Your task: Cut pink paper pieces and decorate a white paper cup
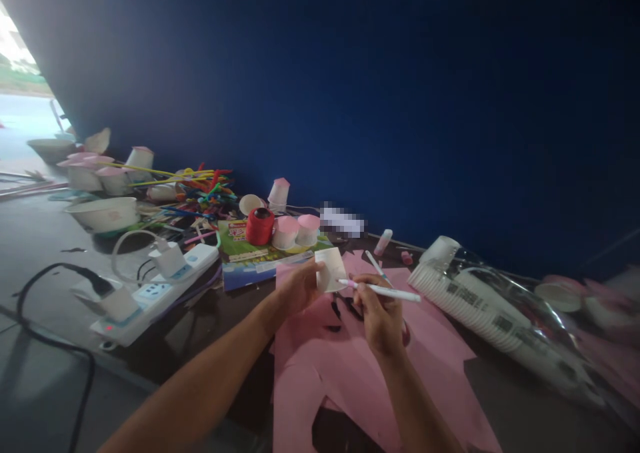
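Note:
My left hand [299, 286] holds a small white paper piece [330, 270] by its left edge, above the pink paper sheets [365, 373]. In my right hand [380, 313] is a white marker [393, 292], gripped between thumb and fingers. Its tip points left and lies at the white piece's lower right; whether it touches is too small to tell. A second slim pen-like stick [375, 264] slants behind the right hand. Some dark shapes show on or between the pink sheets under the hands.
Left stands a power strip [155, 293] with plugs and cables. Behind are a red thread spool [260, 226], pink-topped cups [286, 232], a colourful booklet [250, 266] and coloured pipe cleaners [205, 186]. Right lies a bagged stack of paper cups [480, 313]. A glue stick [383, 242] stands near the blue wall.

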The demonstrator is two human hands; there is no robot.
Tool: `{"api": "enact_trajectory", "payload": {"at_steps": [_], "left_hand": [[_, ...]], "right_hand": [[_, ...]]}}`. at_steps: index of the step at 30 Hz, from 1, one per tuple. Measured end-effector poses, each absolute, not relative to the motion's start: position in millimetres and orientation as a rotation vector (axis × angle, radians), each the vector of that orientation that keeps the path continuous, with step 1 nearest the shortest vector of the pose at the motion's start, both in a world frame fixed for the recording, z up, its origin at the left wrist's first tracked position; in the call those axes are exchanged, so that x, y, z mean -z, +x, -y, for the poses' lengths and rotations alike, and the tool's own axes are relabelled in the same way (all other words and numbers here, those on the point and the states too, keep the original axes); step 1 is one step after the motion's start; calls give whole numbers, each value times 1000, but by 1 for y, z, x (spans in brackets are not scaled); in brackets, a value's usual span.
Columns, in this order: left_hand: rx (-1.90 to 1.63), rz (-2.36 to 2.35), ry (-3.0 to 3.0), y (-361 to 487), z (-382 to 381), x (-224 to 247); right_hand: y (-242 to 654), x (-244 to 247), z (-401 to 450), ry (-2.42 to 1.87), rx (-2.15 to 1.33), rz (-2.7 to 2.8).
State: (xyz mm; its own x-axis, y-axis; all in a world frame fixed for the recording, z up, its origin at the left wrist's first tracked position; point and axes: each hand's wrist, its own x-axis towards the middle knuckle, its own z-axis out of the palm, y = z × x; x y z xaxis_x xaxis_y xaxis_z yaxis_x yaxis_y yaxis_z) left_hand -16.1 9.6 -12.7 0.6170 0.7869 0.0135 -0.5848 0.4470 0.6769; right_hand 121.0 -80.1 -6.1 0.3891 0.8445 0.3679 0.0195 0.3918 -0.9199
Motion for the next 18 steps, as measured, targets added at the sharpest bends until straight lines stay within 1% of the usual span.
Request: {"api": "enact_trajectory", "payload": {"at_steps": [4,14,18], "left_hand": [[-854,-379,676,-18,-9,10],[-839,-328,702,-17,-6,7],[-856,-342,693,-18,-8,8]], "right_hand": [[123,5,76,-987,-628,932],[123,5,75,-1050,-578,988],[123,2,78,-1041,-627,1001]]}}
